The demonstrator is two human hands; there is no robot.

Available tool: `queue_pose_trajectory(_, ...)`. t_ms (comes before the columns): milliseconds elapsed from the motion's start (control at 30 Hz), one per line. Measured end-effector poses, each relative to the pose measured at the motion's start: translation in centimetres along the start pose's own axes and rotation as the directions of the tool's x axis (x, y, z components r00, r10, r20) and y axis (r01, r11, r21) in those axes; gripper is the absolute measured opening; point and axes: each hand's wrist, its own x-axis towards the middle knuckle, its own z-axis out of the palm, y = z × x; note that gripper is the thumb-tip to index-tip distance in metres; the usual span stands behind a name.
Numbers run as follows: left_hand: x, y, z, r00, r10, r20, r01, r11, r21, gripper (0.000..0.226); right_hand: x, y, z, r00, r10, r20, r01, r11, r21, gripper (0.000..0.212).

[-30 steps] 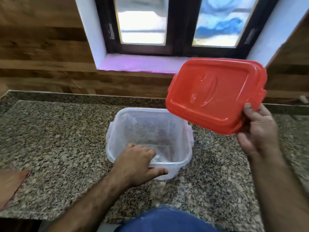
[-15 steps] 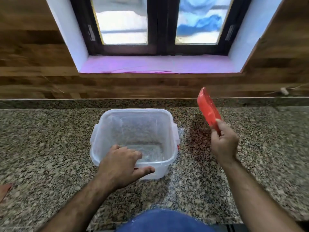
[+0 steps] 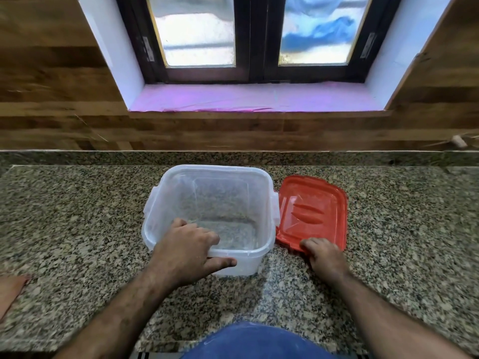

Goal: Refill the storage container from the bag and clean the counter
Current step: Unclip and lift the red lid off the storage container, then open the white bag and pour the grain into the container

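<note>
A clear, square plastic storage container (image 3: 215, 168) stands open on the granite counter (image 3: 77, 216), with nothing visible inside. My left hand (image 3: 186, 244) grips its near rim, fingers inside and thumb outside. The red lid (image 3: 311, 211) lies flat on the counter, touching the container's right side. My right hand (image 3: 325, 256) holds the lid's near edge. No bag is in view.
A raised granite ledge (image 3: 233, 158) and a wood-panelled wall run behind the counter, under a window with a pink sill (image 3: 259, 99). My blue clothing (image 3: 259, 340) is at the counter's front edge. A brownish shape (image 3: 10, 288) shows at the far left.
My right hand has brought the red lid down from the air and laid it flat on the counter, right of the container. My left hand has stayed on the rim.
</note>
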Motion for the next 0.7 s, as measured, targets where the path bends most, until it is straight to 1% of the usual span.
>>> queue_pose_trajectory(67,0.1,0.1,0.0,1.0,-0.004,0.006,0.004,1.0,0.01,0.089,0.2,0.3,-0.2,0.999,0.013,0.048,-0.013,1.0,-0.004,0.043)
queue_pose_trajectory(167,0.2,0.1,0.0,1.0,-0.011,0.004,0.011,1.0,0.012,0.088,0.4,0.3,-0.9,0.998,0.015,0.066,-0.014,1.0,-0.016,0.051)
queue_pose_trajectory(233,0.2,0.2,0.2,1.0,-0.015,-0.008,0.015,1.0,-0.006,0.089,0.7,-0.5,-1.6,1.0,0.023,-0.011,-0.023,0.997,0.073,0.04)
queue_pose_trajectory(300,0.1,0.1,0.3,0.999,-0.013,-0.047,0.01,0.999,-0.051,0.091,1.3,-2.0,-2.8,0.986,0.035,-0.163,0.004,0.973,0.231,0.024)
queue_pose_trajectory(333,0.0,-0.1,0.4,0.997,-0.011,-0.073,0.005,0.996,-0.085,0.092,1.7,-3.0,-3.5,0.968,0.045,-0.247,0.035,0.949,0.312,0.019)
queue_pose_trajectory(400,-0.3,-0.4,0.4,0.992,-0.01,-0.129,-0.013,0.985,-0.174,0.093,3.0,-5.4,-5.5,0.921,0.064,-0.385,0.127,0.884,0.45,0.017)
queue_pose_trajectory(467,-0.7,-0.8,0.0,0.973,-0.031,-0.231,-0.036,0.96,-0.279,0.085,4.4,-8.0,-8.2,0.871,0.059,-0.488,0.24,0.815,0.527,0.02)
queue_pose_trajectory(500,-1.0,-0.9,-0.4,0.953,-0.06,-0.297,-0.042,0.944,-0.327,0.08,5.1,-9.5,-9.9,0.84,0.041,-0.541,0.307,0.786,0.537,0.021)
queue_pose_trajectory(533,-1.4,-1.1,-0.9,0.928,-0.107,-0.358,-0.037,0.927,-0.373,0.075,5.8,-11.1,-11.6,0.802,0.011,-0.597,0.38,0.761,0.526,0.02)
queue_pose_trajectory(600,-2.0,-2.1,-2.2,0.864,-0.225,-0.451,-0.001,0.894,-0.448,0.066,7.3,-14.4,-14.7,0.71,-0.093,-0.698,0.533,0.718,0.447,0.017)
queue_pose_trajectory(633,-2.4,-2.9,-3.0,0.828,-0.284,-0.483,0.023,0.879,-0.477,0.063,8.1,-16.3,-16.1,0.67,-0.162,-0.725,0.596,0.699,0.395,0.016)
queue_pose_trajectory(700,-3.6,-5.1,-4.7,0.76,-0.392,-0.519,0.085,0.851,-0.519,0.057,9.6,-20.9,-18.5,0.625,-0.298,-0.721,0.678,0.666,0.312,0.015)
